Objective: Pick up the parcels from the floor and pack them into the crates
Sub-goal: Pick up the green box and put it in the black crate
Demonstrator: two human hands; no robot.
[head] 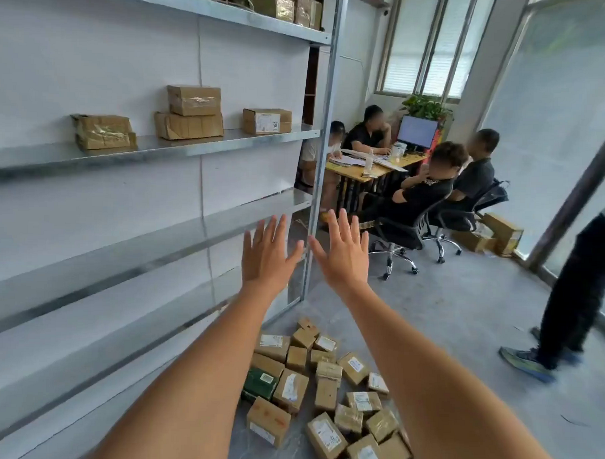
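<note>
While parcels (319,384) lie heaped on the floor (462,320), the left hand (267,259) and right hand (344,255) hover spread, holding nothing.

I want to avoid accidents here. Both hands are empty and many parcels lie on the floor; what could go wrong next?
1. The parcels lie in a loose heap beside the shelf; one could trip on them.
2. A standing person is close, so a collision is possible.
3. No crate is visible, so parcels may be carried far and dropped.

2 bare forearms, no sleeve showing, end in the left hand (266,259) and right hand (343,253) — no rings, no watch.
</note>
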